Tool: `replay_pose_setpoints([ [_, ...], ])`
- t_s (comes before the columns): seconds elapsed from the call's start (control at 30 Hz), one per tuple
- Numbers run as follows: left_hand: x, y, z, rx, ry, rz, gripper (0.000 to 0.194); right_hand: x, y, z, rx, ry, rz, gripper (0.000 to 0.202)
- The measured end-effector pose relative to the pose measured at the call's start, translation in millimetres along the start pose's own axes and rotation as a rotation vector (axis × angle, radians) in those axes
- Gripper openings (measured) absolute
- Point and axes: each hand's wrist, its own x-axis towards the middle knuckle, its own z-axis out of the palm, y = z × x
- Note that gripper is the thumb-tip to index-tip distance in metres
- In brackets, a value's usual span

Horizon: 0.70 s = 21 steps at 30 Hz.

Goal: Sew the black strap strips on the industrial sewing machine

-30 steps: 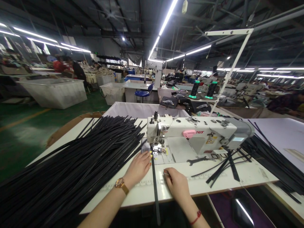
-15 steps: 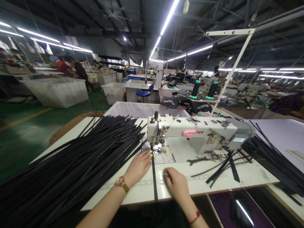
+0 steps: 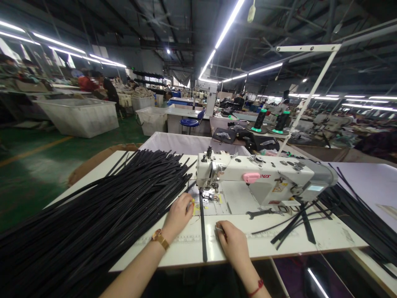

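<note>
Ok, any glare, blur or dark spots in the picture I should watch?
All in the head view: the long white ceiling tube light is blown out; a glare patch lies on the white tabletop just right of the single flat black strip; the big heap of black strips darkens toward the lower-left corner; the far background looks soft.

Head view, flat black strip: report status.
Left hand apart from flat black strip; right hand grips something thin, unclear. Strip runs to white sewing machine. Grey metal wrench lies clear.
</note>
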Motion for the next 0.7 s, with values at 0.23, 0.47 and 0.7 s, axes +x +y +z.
replay_pose_setpoints([
  [0.23, 54.0, 70.2, -54.4, -0.238, 0.308, 0.021, 0.013, -0.1, -1.1, 0.2, 0.010, 0.005, 0.003, 0.025],
  [0.47, 107.4, 91.3, -54.4, 0.028, 0.020, -0.025, 0.020, -0.5, -3.0, -4.5, 0.021, 0.002, 0.010, 0.026],
  [0.7, 119.3, 92.0, -60.2, -0.221, -0.061, -0.059, 0.013, -1.7, -0.2, -3.2, 0.023, 0.020, 0.010, 0.026],
])
